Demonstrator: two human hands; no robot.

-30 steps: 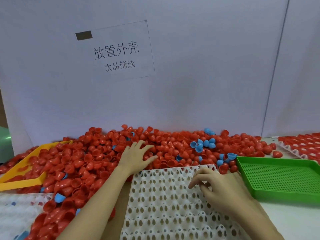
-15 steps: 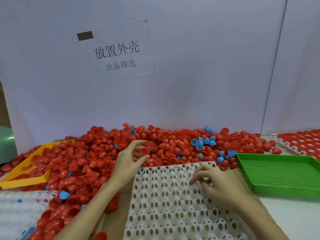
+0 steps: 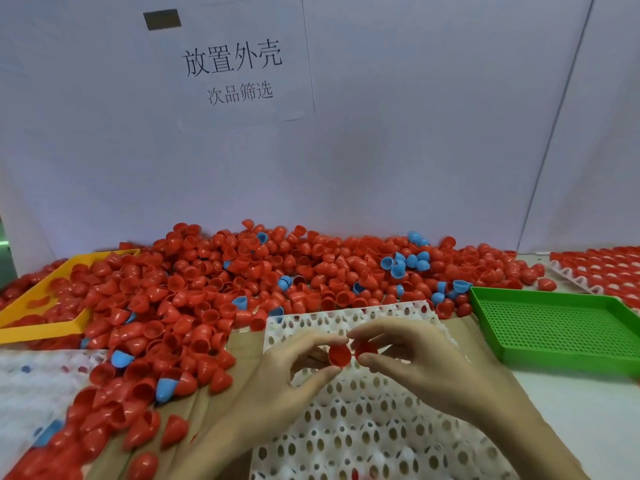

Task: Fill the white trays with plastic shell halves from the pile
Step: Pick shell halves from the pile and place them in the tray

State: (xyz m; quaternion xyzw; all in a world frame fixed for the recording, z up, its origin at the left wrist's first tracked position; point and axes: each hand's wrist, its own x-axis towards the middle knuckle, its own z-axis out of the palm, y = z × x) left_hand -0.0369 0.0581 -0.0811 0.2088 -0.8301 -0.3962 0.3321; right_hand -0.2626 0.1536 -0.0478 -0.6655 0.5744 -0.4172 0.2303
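Head view: in the lower centre of the frame the left hand (image 3: 287, 372) pinches a red shell half (image 3: 338, 355) between thumb and fingers, its open mouth turned toward the camera. Just right of it, the right hand (image 3: 426, 368) pinches a second red shell half (image 3: 366, 348); the two shells sit side by side, touching or nearly so. Both hover over the far end of the white tray (image 3: 363, 420), whose egg-shaped pockets look empty. The pile (image 3: 242, 289) of red and a few blue shells spreads across the worktop (image 3: 588, 427) through the middle of the frame. A green tray (image 3: 554, 327) lies at the right, a yellow tray (image 3: 34, 327) at the left. The shells look thin, light and stiff, probably slick; a rim pinch seems the safest hold, with light pressure to avoid flexing.
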